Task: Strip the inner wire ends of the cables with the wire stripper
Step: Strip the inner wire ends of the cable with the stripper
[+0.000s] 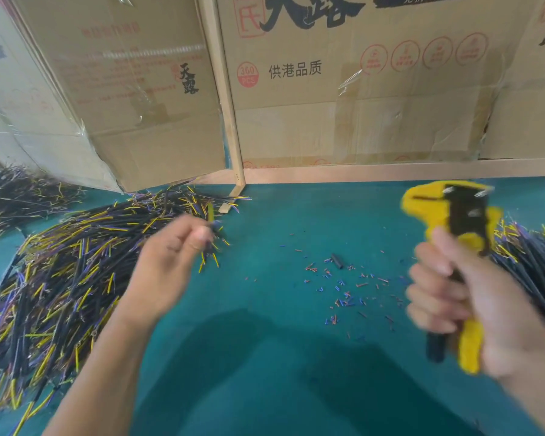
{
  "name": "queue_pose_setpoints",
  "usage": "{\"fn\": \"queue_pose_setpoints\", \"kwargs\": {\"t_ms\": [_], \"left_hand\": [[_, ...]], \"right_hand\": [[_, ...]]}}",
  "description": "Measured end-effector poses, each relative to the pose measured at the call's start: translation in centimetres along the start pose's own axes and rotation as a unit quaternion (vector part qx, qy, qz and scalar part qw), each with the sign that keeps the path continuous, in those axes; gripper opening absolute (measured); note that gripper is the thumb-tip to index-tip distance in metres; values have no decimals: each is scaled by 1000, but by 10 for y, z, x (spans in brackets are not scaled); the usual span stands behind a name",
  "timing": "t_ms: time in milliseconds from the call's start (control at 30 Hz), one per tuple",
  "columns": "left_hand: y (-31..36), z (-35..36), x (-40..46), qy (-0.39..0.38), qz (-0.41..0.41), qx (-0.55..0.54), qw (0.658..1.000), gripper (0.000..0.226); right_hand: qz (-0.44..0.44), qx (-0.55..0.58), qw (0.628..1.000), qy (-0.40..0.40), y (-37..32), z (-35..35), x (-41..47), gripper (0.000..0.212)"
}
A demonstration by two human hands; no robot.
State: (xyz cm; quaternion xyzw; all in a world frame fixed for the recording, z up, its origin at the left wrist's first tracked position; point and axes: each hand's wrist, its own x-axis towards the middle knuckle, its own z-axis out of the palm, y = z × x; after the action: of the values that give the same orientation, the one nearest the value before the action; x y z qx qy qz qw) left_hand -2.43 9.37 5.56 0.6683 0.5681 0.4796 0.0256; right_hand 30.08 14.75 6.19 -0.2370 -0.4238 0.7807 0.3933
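My right hand (460, 303) grips the handles of the yellow and black wire stripper (456, 221), held upright at the right with its jaws up. At the edge of a big heap of black cables (63, 278) with yellow and purple inner wires on the left, my left hand (177, 256) pinches a black cable (211, 229) with its fingertips. The cable is blurred and mostly hidden by the fingers. Between the two hands lie small stripped bits of insulation (343, 287) on the green table (280, 357).
A second heap of black cables (535, 265) lies at the right behind the stripper, and another (16, 193) at the far left. Cardboard boxes (343, 89) and a wooden frame (230, 121) wall off the back of the table. A short black sheath piece (337, 260) lies among the scraps.
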Motion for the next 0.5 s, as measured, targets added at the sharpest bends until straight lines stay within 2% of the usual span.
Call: {"fn": "queue_pose_setpoints", "kwargs": {"t_ms": [33, 67, 133, 200, 367, 500], "left_hand": [[0, -2, 1, 27, -7, -16, 999, 18], [5, 5, 1, 6, 5, -22, 1000, 16], [20, 31, -2, -85, 16, -36, 996, 16], [29, 48, -5, -134, 28, -55, 989, 15], [33, 47, -7, -143, 53, -93, 984, 11], [36, 54, -8, -165, 52, -97, 980, 11]], "right_hand": [[-17, -3, 1000, 7, -7, -5, 1, 59], [-15, -2, 1000, 7, -6, -8, 2, 57], [40, 5, 999, -17, 11, -6, 6, 45], [97, 4, 993, -65, 32, -2, 6, 34], [145, -24, 980, -131, 42, 1, 2, 36], [156, -37, 976, -147, 45, 8, -1, 32]]}}
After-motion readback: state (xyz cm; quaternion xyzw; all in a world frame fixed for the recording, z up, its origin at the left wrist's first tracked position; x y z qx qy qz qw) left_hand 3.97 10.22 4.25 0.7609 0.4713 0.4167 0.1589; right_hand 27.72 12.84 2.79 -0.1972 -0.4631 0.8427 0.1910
